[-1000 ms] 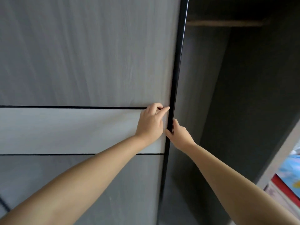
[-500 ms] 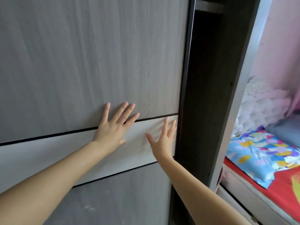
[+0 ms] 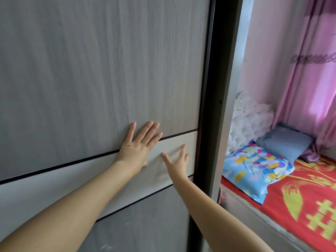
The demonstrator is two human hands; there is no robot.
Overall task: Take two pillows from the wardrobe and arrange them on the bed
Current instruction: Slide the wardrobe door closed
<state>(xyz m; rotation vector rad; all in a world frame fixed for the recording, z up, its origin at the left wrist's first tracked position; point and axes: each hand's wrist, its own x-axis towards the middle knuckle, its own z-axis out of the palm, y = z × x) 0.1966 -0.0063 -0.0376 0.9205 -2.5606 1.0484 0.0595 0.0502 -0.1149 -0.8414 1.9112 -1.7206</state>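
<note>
Both flat, fingers spread — left hand and right hand press the wardrobe door — two pillows on the bed

pink curtain, pink wall (white lace)

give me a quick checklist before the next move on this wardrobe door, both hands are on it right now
1. Left hand flat on the sliding door, fingers spread: ok.
2. Right hand open against the pale band near the door's edge: ok.
3. Fingers out of the gap by the dark frame: ok.
4. Door fully shut against the frame: cannot tell.
5. Two pillows on the bed, the patterned pillow and the grey pillow: ok.
6. Both hands free of any load: ok.
</note>
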